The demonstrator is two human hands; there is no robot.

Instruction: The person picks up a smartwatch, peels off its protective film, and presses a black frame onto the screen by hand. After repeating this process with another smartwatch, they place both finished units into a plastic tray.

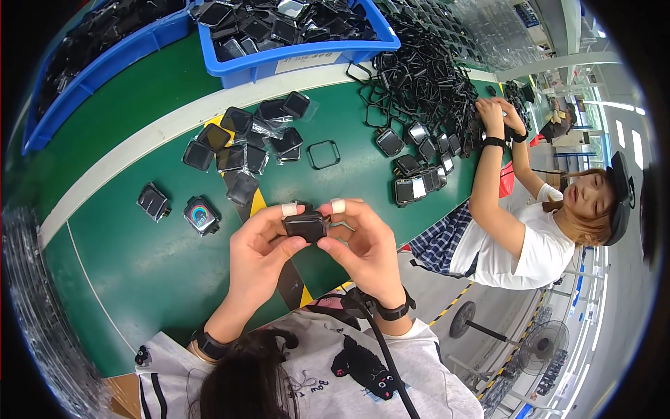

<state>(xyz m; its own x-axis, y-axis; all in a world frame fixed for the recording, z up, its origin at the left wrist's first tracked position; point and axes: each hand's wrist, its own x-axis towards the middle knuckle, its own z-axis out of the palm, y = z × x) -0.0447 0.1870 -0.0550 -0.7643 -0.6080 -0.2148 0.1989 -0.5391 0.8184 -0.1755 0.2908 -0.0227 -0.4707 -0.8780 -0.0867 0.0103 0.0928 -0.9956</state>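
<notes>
Above the near edge of the green table, my left hand (255, 258) and my right hand (371, 257) hold a small black square smartwatch case (306, 227) between them. Thumbs press its near side, and the wrapped forefingers meet its far side. Fingers of both hands are closed around it; its underside is hidden. To the left lie a smartwatch with a lit, colourful screen (202, 214) and a dark watch case (153, 201). Beyond my hands is a loose group of black watch cases (238, 121), some in clear film. One thin black square frame (324, 154) lies right of that group.
A blue bin (244, 72) full of black cases stands at the back; another blue bin (105, 80) is at far left. Black frames (426, 80) are heaped at right, with watch cases (405, 190) nearer. A co-worker's hands (493, 115) reach into the heap.
</notes>
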